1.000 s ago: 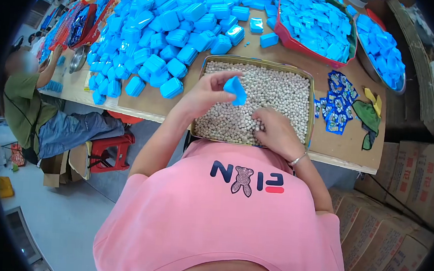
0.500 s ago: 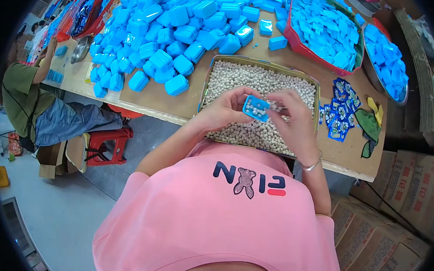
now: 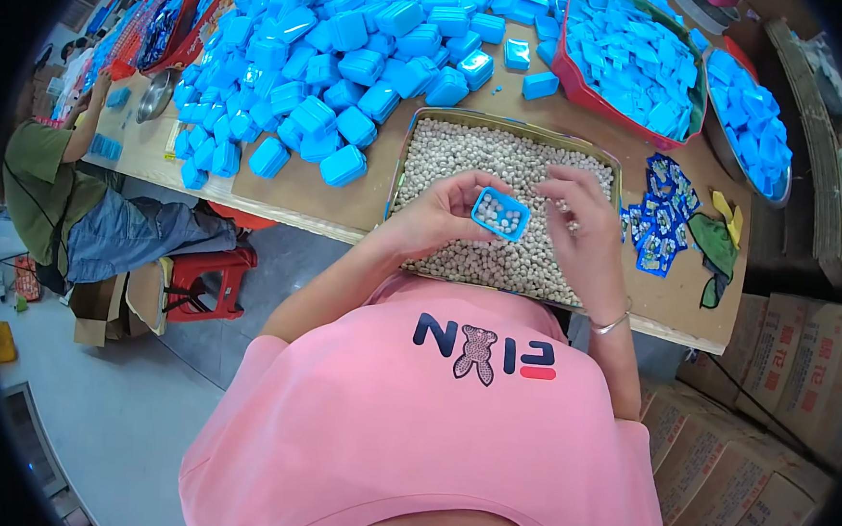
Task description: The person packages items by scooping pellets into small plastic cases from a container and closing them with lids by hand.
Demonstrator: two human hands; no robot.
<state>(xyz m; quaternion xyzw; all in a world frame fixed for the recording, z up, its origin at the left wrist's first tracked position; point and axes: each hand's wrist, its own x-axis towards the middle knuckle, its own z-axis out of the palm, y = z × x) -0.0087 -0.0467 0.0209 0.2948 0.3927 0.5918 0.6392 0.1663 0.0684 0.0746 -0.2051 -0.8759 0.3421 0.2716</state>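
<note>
My left hand is closed on a small blue box, whose open side faces up and shows several pale round beads inside. Just right of the box, my right hand hangs over the tray with its fingers apart; a few beads show beside its fingers, and whether it holds any is unclear. Below both hands lies a rectangular tray filled with pale beads.
Closed blue boxes are heaped at the back left. A red-rimmed basket and a metal bowl hold blue pieces. Blue packets and a green cloth lie right. A co-worker sits left, cartons stand lower right.
My left hand has turned the blue box so its opening faces up, and beads now show in it. My right hand rose from the beads to the box, then moved slightly right, away from it.
</note>
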